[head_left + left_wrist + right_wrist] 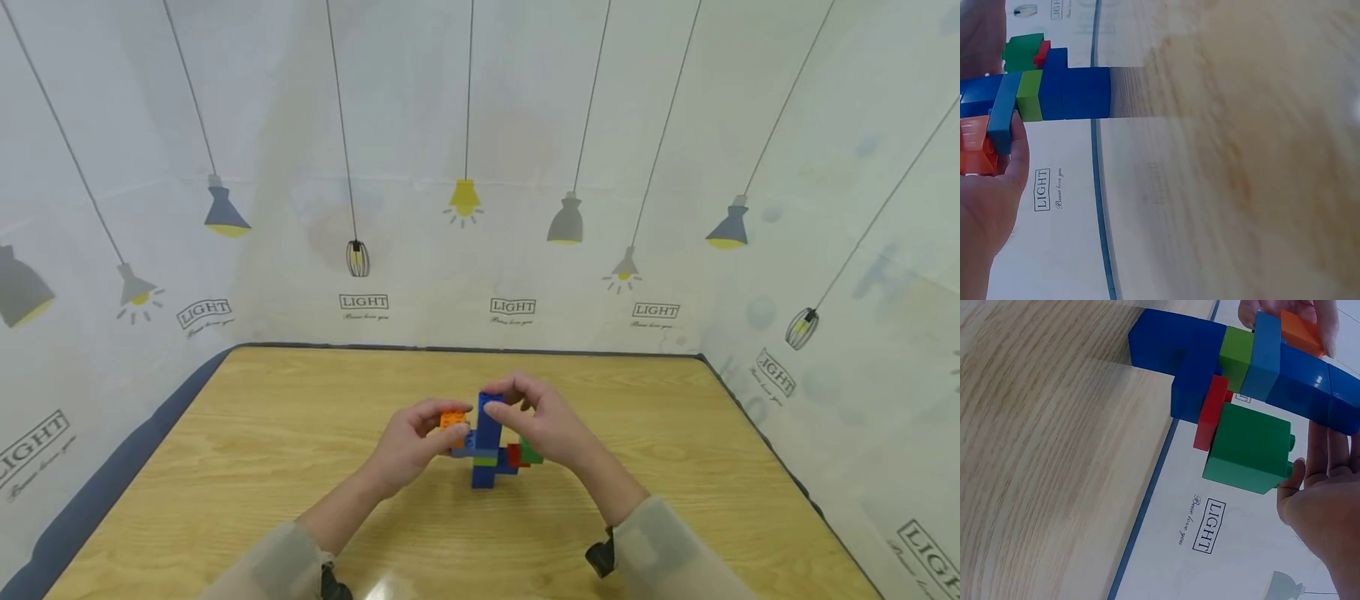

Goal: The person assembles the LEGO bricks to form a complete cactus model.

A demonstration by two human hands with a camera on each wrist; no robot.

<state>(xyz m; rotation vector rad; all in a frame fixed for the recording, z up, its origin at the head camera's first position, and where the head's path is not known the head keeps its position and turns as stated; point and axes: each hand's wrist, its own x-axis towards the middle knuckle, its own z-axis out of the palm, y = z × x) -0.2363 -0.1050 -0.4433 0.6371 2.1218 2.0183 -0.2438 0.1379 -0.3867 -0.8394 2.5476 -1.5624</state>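
Nearest the camera, two pale sleeves enter from the desk's [300, 467] near edge, each wrist carrying a dark strapped device. The forearms converge toward the middle of the wooden desk, where a brick tower [488, 442] of toy blocks stands upright on the surface.

The left hand [411, 446] curls its fingers around an orange brick [453, 419] at the tower's left side, beside a lighter blue plate that sticks out from the dark blue column. The right hand [542, 421] arches over the tower's top, its fingers bent and touching the top blue brick; how firmly it grips cannot be told. Below that hand, a red brick [1211, 412] and a green brick [1249, 447] project from the tower's right side, and a lime green layer sits in the column.

The hands hide the upper tower's joints in the head view.

Beyond the desk's far edge hangs a white curtain [480, 167] printed with pendant lamps and the word LIGHT. The left wrist view is blurred across the wood.
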